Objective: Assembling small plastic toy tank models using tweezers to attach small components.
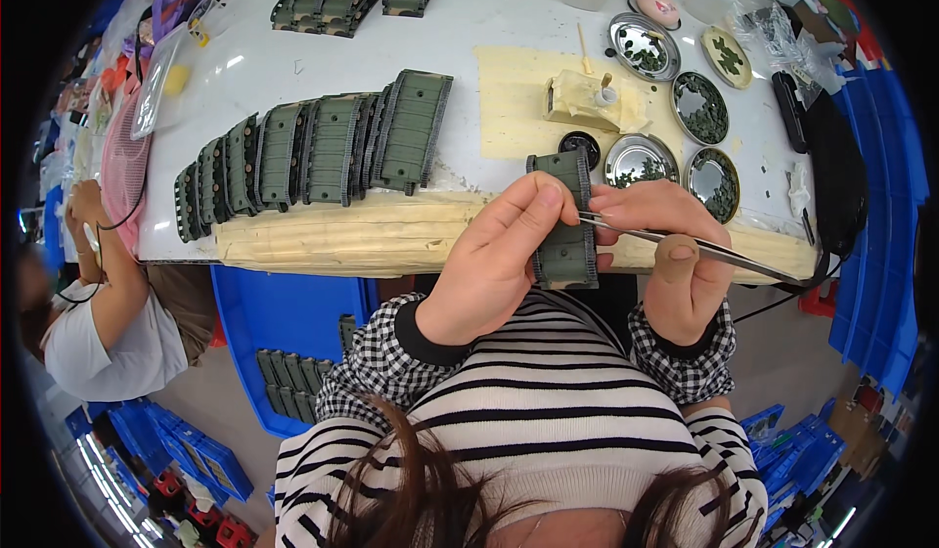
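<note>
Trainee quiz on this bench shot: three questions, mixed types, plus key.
1. Which holds the tweezers? A) left hand; B) right hand; C) neither.
2. True or false: nothing touches the green part nearest the tweezers.
3. Fill in: the round dishes sit to the ____ of the green row.

Key: 1. B, the right hand. 2. False; the left hand holds it. 3. Right.

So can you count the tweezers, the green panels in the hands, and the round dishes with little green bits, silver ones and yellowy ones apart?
Tweezers: 1
Green panel in the hands: 1
Silver dishes: 4
Pale yellow dish: 1
Total: 7
</note>
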`<move>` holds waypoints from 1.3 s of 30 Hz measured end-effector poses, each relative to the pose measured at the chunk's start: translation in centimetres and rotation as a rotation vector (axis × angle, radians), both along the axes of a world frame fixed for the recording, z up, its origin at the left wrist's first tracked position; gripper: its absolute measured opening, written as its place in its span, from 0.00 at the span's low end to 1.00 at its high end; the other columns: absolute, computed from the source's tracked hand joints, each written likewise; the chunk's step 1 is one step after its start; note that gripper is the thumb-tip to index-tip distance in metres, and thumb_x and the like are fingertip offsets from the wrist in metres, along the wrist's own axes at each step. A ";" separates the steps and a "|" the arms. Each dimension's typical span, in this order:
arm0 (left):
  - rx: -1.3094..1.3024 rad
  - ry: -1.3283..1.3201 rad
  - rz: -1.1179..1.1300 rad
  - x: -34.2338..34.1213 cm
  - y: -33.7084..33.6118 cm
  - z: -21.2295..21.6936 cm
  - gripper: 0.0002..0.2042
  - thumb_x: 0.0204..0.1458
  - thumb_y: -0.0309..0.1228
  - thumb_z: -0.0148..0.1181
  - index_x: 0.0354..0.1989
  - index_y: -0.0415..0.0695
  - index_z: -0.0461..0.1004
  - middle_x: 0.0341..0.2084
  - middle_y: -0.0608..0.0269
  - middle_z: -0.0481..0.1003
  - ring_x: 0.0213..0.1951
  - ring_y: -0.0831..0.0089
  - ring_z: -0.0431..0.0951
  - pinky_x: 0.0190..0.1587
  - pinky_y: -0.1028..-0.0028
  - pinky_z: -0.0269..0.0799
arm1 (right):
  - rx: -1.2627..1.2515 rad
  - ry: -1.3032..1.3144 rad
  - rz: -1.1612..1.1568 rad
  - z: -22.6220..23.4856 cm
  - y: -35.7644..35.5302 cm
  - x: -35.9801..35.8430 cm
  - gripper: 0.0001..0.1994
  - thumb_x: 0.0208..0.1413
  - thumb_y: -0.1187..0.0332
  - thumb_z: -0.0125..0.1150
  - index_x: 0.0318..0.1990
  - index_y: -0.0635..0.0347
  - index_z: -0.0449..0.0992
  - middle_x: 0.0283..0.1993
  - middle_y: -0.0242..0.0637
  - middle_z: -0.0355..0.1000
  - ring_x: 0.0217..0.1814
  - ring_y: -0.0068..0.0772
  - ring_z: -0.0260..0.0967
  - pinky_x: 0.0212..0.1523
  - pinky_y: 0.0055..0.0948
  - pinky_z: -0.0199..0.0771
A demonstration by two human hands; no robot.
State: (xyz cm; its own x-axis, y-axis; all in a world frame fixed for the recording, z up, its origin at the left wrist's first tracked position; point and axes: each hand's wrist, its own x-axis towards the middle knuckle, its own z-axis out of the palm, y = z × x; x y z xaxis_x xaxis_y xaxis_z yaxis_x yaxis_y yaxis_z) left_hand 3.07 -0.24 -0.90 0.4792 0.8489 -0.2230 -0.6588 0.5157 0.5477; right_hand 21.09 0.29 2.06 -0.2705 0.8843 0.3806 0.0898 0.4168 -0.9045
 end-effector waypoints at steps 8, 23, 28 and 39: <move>0.094 0.141 -0.008 -0.3 0.1 0.0 0.13 0.70 0.38 0.38 0.37 0.42 0.63 0.39 0.56 0.73 0.43 0.70 0.77 0.49 0.69 0.75 | 0.042 -0.031 -0.055 0.2 -0.4 -0.5 0.17 0.66 0.61 0.52 0.44 0.70 0.78 0.37 0.44 0.76 0.36 0.32 0.74 0.45 0.31 0.77; 0.048 -0.035 -0.058 -0.5 0.1 -0.1 0.16 0.70 0.40 0.38 0.35 0.41 0.64 0.36 0.58 0.71 0.44 0.68 0.78 0.49 0.65 0.78 | 0.017 -0.096 -0.014 0.5 0.1 -0.3 0.12 0.61 0.66 0.57 0.40 0.67 0.79 0.37 0.44 0.77 0.38 0.40 0.74 0.43 0.32 0.72; 0.050 -0.040 -0.073 -0.6 0.2 0.0 0.17 0.70 0.41 0.38 0.34 0.41 0.64 0.36 0.58 0.71 0.43 0.67 0.78 0.49 0.65 0.78 | -0.051 -0.077 -0.029 0.5 -0.2 -0.5 0.11 0.59 0.67 0.57 0.40 0.66 0.80 0.36 0.42 0.78 0.40 0.42 0.74 0.45 0.34 0.71; 0.006 -0.038 -0.085 -0.5 0.1 0.2 0.17 0.70 0.41 0.38 0.34 0.41 0.64 0.37 0.57 0.72 0.41 0.68 0.78 0.47 0.67 0.78 | -0.006 -0.123 -0.029 0.7 -0.1 -0.7 0.11 0.60 0.66 0.57 0.39 0.66 0.80 0.37 0.40 0.78 0.40 0.41 0.74 0.44 0.33 0.72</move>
